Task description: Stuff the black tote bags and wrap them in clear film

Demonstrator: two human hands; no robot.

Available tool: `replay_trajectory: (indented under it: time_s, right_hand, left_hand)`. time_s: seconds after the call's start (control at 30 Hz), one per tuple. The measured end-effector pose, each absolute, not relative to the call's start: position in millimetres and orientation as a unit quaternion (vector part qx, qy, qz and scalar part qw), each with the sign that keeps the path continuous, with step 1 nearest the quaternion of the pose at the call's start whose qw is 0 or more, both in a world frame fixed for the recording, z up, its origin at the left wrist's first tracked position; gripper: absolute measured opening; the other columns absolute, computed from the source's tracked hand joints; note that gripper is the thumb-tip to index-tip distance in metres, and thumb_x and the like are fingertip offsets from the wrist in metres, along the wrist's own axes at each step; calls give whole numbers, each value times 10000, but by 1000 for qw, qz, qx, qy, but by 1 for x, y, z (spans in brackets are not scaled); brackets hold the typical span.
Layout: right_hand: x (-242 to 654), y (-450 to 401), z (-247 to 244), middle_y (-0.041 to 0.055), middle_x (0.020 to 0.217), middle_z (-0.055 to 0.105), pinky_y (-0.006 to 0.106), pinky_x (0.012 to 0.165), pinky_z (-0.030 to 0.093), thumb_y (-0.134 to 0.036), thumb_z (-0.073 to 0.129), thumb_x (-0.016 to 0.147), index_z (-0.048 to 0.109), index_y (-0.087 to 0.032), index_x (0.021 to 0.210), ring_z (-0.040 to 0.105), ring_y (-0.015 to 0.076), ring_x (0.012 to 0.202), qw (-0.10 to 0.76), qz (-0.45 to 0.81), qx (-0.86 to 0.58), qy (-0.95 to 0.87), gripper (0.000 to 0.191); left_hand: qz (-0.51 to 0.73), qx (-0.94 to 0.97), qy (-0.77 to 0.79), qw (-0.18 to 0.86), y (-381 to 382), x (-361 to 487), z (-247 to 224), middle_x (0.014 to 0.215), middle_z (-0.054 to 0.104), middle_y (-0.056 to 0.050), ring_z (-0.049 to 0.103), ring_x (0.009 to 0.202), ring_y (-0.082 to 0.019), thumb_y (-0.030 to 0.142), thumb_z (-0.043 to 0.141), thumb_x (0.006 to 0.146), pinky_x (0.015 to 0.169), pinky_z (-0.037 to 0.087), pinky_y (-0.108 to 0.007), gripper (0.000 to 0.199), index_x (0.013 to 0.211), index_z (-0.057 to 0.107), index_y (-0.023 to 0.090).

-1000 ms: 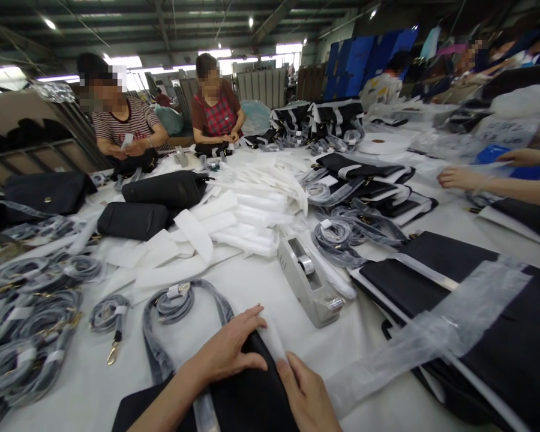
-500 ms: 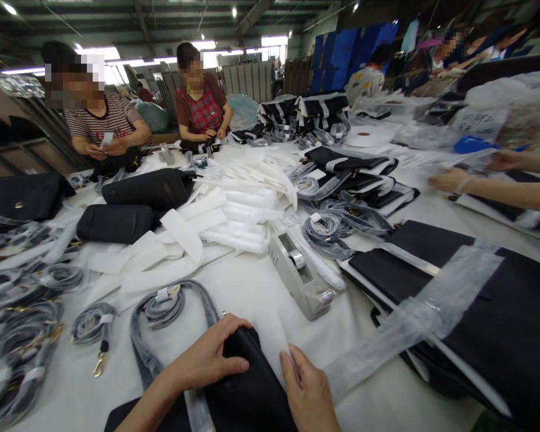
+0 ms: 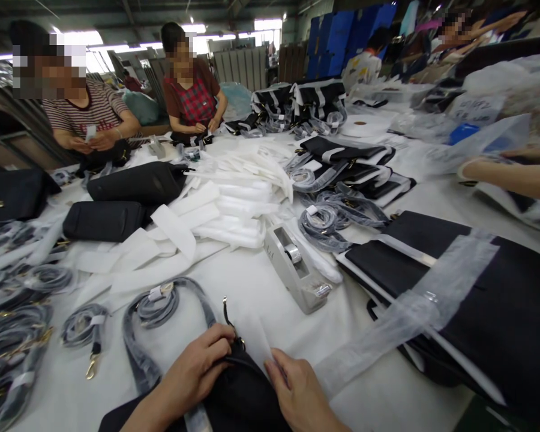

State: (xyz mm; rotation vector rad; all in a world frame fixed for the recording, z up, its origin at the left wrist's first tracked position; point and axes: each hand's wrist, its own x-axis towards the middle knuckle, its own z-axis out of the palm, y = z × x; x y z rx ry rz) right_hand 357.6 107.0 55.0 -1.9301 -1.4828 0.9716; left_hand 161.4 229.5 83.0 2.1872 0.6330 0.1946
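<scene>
A black bag lies at the bottom centre, with a zipper pull standing up at its far end. My left hand has its fingers curled on the bag's upper edge beside the zipper. Between thumb and fingers, my right hand pinches a thin white foam sheet along the bag's right side. A wrapped grey strap loops out left of the bag, with a coiled strap inside the loop.
A tape dispenser stands ahead, near piled white foam strips. Large black bags lie at right, coiled straps at left. Two people work across the table; another person's arms handle a clear plastic bag at the right.
My left hand has shifted left and down to the bag's edge, and the zipper pull now shows upright. At right, the other person's arms have moved outward and the plastic has lifted.
</scene>
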Motion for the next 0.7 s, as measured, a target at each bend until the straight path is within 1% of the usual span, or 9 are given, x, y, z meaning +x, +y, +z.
replay_trajectory:
  time_s: [0.07, 0.13, 0.2, 0.23, 0.33, 0.4, 0.53, 0.63, 0.7]
  right_hand:
    - [358, 109, 53, 25, 651, 637, 266, 567, 327, -318, 305, 966, 610, -198, 812, 583, 169, 604, 233, 355, -706, -567, 362]
    - [358, 111, 49, 37, 685, 656, 271, 586, 333, -290, 306, 963, 608, -196, 823, 601, 179, 638, 209, 339, -707, -584, 345]
    - [358, 112, 48, 42, 686, 656, 275, 598, 346, -284, 290, 968, 609, -192, 824, 601, 184, 646, 192, 326, -712, -592, 362]
    - [357, 112, 48, 41, 674, 650, 275, 599, 355, -291, 272, 976, 607, -190, 806, 596, 182, 639, 191, 328, -713, -589, 389]
    - [355, 109, 54, 40, 701, 650, 270, 646, 422, -334, 203, 1003, 616, -189, 797, 599, 169, 673, 246, 348, -713, -556, 483]
    - [353, 101, 56, 69, 880, 679, 282, 770, 475, -349, 221, 1006, 635, -180, 954, 625, 175, 836, 305, 329, -713, -540, 450]
    - [346, 78, 43, 138, 1192, 609, 365, 936, 501, -328, 393, 963, 490, -150, 1305, 577, 232, 1107, 338, 210, -708, -583, 397]
    - [346, 67, 14, 122, 1173, 634, 363, 892, 548, -272, 403, 955, 471, -180, 1346, 609, 242, 1077, 321, 151, -682, -639, 407]
    - [350, 71, -6, 120, 1108, 674, 364, 829, 578, -265, 409, 953, 545, -199, 1286, 653, 257, 996, 312, 90, -685, -652, 365]
  left_hand:
    - [78, 890, 272, 357, 233, 166, 86, 1374, 434, -109, 454, 1227, -239, 324, 435, 940, 999, 419, -376, 140, 979, 530, 229]
    - [78, 919, 260, 286, 237, 177, 87, 1509, 274, -125, 286, 1359, -323, 473, 528, 881, 1090, 309, -518, 381, 1186, 499, 248]
    - [60, 947, 206, 237, 239, 191, 85, 1517, 282, -110, 204, 1390, -366, 572, 550, 830, 1107, 193, -626, 572, 1313, 434, 289]
    - [50, 956, 183, 223, 239, 198, 82, 1471, 366, -97, 220, 1385, -358, 570, 523, 848, 1109, 158, -643, 540, 1308, 450, 299]
    - [49, 959, 178, 213, 237, 214, 66, 1113, 604, -64, 413, 1248, -264, 425, 392, 953, 1127, 185, -562, 306, 1060, 611, 239]
    - [65, 954, 197, 218, 237, 219, 55, 906, 604, -44, 500, 1065, -212, 363, 350, 973, 1093, 272, -489, 335, 881, 632, 207]
    - [75, 950, 210, 220, 239, 227, 37, 797, 585, -45, 494, 850, -192, 374, 325, 980, 951, 372, -439, 409, 771, 623, 188]
    - [77, 952, 222, 194, 239, 238, 29, 716, 582, -57, 488, 774, -196, 397, 325, 975, 837, 391, -419, 470, 692, 628, 176]
    - [79, 955, 227, 174, 240, 246, 23, 656, 584, -56, 488, 712, -185, 395, 347, 968, 763, 393, -389, 482, 647, 630, 174]
